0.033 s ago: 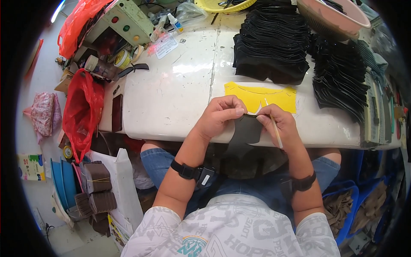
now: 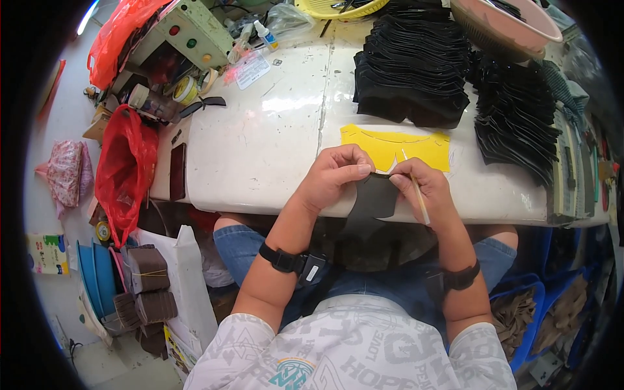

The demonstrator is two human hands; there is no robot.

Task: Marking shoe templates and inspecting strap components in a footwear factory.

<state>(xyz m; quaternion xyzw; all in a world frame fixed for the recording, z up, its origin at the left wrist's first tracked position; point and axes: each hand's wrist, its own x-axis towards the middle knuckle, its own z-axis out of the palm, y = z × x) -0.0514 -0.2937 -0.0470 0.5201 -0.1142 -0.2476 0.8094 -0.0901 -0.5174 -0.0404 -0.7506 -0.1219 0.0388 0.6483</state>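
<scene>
A dark grey-black, leather-like cut piece (image 2: 374,198) hangs over the table's front edge, held up between both hands. My left hand (image 2: 339,170) is closed, thumb and forefinger pinching the piece's upper left edge. My right hand (image 2: 426,188) pinches the upper right corner with its thumb and forefinger. A thin pale pen-like stick (image 2: 421,198) also sits in my right hand, its tip pointing up and away. Just beyond my fingers, a yellow cut-out template (image 2: 396,144) with a curved line and a notch lies flat on the table.
Stacks of glossy black pieces (image 2: 413,71) and more black pieces (image 2: 517,120) stand at the back right. A pink basket (image 2: 513,29) sits behind them. A red plastic bag (image 2: 127,172), a phone (image 2: 177,171) and a control box (image 2: 192,42) are at the left of the white table (image 2: 260,143).
</scene>
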